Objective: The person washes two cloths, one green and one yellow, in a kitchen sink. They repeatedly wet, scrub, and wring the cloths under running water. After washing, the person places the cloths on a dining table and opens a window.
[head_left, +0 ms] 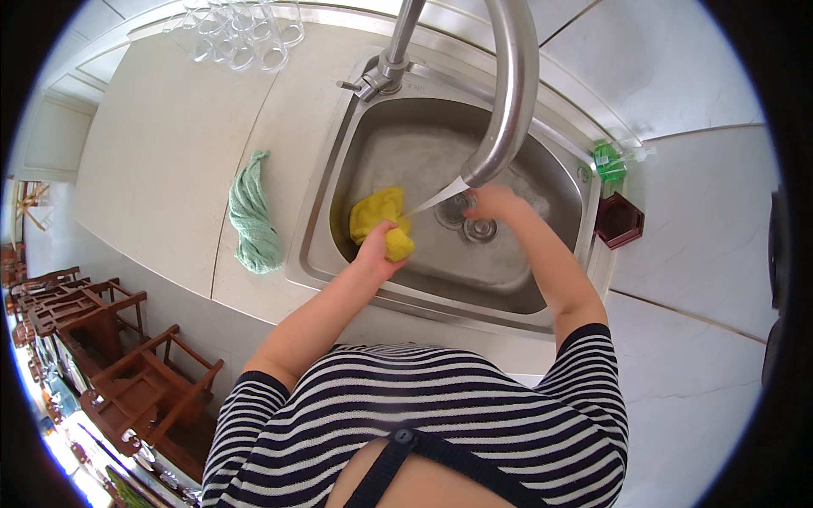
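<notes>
My left hand (380, 251) grips a bunched yellow cloth (378, 213) at the left side of the stainless steel sink (406, 143). Part of the cloth bulges out past the fingers. Water (438, 195) runs slantwise from the spout of the curved faucet (508, 120) towards the cloth. My right hand (495, 203) is low in the basin, its fingers around the edge of what looks like a clear round glass (450, 213). The spout passes just above that hand. Right beside the glass is the metal drain (481, 230).
A twisted pale green towel (253, 216) lies on the counter (171, 140) left of the sink. Several clear glass mugs (241, 35) stand at the back left. A green bottle (608, 162) and a dark red hexagonal dish (619, 220) sit along the right edge. Wooden chairs (146, 387) are at lower left.
</notes>
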{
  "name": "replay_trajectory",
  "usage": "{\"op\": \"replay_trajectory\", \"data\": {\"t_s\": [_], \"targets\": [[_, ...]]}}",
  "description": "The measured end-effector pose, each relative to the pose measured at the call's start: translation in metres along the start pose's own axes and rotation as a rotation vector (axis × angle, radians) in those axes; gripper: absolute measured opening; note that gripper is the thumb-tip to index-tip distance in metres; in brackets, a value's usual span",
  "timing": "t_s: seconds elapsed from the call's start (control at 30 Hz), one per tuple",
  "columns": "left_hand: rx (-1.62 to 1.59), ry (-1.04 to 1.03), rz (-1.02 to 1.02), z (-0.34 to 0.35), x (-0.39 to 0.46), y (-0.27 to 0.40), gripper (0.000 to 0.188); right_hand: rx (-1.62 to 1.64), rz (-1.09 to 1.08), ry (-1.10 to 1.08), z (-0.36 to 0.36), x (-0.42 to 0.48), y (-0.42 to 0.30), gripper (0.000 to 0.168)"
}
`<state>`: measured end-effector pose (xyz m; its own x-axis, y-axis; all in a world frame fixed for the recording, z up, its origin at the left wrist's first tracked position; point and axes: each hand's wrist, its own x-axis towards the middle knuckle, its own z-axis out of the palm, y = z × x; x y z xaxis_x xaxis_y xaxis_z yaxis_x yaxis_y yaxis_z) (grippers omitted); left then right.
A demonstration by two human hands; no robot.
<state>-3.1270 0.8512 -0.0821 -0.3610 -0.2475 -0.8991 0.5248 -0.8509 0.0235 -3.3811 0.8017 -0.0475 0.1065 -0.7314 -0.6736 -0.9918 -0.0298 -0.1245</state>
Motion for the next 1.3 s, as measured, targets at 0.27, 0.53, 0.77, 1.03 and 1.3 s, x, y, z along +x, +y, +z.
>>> {"op": "replay_trajectory", "data": {"t_s": [0.27, 0.53, 0.77, 1.03, 1.3], "targets": [[0.012, 0.036, 0.006, 0.002, -0.001, 0.001, 0.041, -0.105, -0.824, 1.057, -0.138, 0.011, -0.138, 0.04], [0.001, 0.028, 0.016, 0.001, -0.003, 0.0, 0.039, -0.529, -0.811, 1.073, -0.159, 0.053, -0.155, 0.025], [-0.035, 0.006, 0.019, 0.006, -0.003, 0.0, 0.036, -0.135, -0.759, 1.061, -0.146, 0.023, -0.149, 0.03], [-0.321, -0.213, 0.003, 0.033, -0.043, 0.007, 0.035, 1.703, 0.152, 0.399, 0.035, 0.012, -0.076, 0.049], [-0.348, -0.776, -0.152, 0.075, -0.114, -0.018, 0.041, 2.213, -0.986, 0.206, 0.014, -0.067, -0.144, 0.052]]}}
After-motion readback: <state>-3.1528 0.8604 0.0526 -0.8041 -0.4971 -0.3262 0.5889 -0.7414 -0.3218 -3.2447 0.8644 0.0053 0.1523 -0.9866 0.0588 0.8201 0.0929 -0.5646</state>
